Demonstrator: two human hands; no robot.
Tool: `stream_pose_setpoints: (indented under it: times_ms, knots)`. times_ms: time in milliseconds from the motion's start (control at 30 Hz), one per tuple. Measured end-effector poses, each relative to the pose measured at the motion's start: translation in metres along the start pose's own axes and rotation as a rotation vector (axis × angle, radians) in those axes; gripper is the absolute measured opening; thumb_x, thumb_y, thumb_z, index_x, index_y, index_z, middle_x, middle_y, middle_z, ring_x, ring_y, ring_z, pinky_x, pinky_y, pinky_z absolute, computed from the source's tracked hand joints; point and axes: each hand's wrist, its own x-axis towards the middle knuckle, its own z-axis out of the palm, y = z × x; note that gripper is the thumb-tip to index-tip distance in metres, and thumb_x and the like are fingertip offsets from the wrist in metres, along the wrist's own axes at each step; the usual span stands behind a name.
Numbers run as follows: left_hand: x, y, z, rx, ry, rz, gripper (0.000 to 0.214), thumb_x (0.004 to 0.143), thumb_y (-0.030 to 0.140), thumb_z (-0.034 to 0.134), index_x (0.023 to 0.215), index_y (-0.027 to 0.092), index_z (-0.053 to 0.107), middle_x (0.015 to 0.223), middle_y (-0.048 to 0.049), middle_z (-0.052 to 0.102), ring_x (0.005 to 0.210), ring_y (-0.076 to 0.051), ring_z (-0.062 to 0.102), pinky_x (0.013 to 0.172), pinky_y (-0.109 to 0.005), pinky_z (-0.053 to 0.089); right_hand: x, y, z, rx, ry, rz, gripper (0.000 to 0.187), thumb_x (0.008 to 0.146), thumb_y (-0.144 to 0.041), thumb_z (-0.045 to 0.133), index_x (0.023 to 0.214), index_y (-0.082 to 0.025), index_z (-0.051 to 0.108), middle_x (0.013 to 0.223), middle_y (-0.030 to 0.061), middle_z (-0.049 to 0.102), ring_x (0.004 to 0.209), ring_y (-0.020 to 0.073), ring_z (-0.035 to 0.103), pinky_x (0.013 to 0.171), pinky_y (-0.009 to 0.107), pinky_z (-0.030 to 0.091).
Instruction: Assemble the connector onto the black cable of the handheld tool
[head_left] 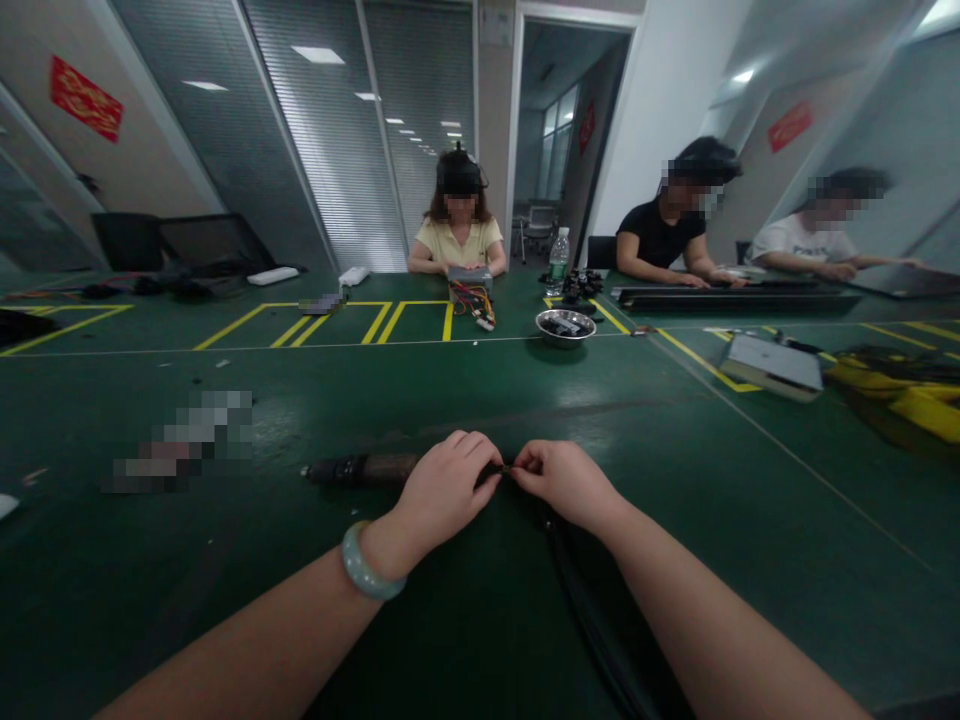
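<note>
Green tabletop (247, 560): two hands (448, 488) (568, 485), one dark tool (364, 469).

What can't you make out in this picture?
Head view throughout:
Small piece between left hand and right hand: too small, partly covered by them.
Dark cylindrical object: right end hidden behind the left hand.
Black cable: lower end lost in darkness toward the bottom edge.
Metal bowl: contents too small to identify.

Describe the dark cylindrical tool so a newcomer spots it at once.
On the green table, find the left hand. Extending leftward from behind it is the dark cylindrical tool. Its brownish section and small pale tip set it apart from the black cable below the right hand.
</note>
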Motion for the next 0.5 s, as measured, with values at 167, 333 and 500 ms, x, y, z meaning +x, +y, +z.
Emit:
stream_pose_setpoints:
  times_ms: [167,333,500]
  knots:
    - [0.0,0.0,0.0,-0.012,0.009,-0.013,0.013,0.085,0.022,0.061,0.097,0.021,0.056,0.103,-0.0027,0.059,0.097,-0.021,0.052,0.086,-0.037,0.046,0.0,-0.002,0.001,-0.02,0.011,0.004,0.012,0.082,-0.033,0.062,0.081,-0.023,0.069,0.073,-0.0019,0.07,0.064,0.0129,0.061,0.055,0.022,0.036]
    - [0.0,0.0,0.001,-0.022,0.022,-0.014,0.013,0.085,0.022,0.061,0.096,0.021,0.057,0.102,-0.0028,0.059,0.096,-0.021,0.053,0.086,-0.037,0.046,-0.001,-0.007,0.003,-0.058,0.023,0.035,0.007,0.078,-0.029,0.065,0.08,-0.023,0.068,0.072,-0.0017,0.069,0.063,0.0129,0.061,0.054,0.022,0.036]
    - [0.0,0.0,0.001,-0.019,0.03,-0.004,0.012,0.085,0.022,0.061,0.096,0.021,0.057,0.101,-0.0025,0.059,0.096,-0.02,0.054,0.084,-0.037,0.046,-0.002,-0.011,0.003,-0.072,0.006,0.039,0.007,0.079,-0.029,0.064,0.081,-0.023,0.068,0.074,-0.0009,0.069,0.066,0.0136,0.062,0.055,0.022,0.037]
